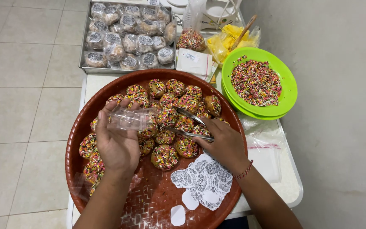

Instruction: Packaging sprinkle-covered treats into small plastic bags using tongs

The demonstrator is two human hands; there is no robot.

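My left hand point(117, 142) holds a small clear plastic bag point(130, 118) over a round brown woven tray point(149, 203). My right hand point(225, 144) grips metal tongs point(187, 123), whose tips close around a sprinkle-coated round cake point(167, 116) in the pile. Several such cakes point(164, 156) covered in coloured sprinkles lie across the tray. A heap of round white printed stickers point(202, 180) lies on the tray below my right hand.
A green plate of coloured sprinkles point(257, 82) stands at the right. A metal tray of several bagged cakes point(128, 36) sits at the back. Clear plastic bags point(263, 142) lie at the right of the white table. A yellow bag with a wooden stick point(234, 36) is behind.
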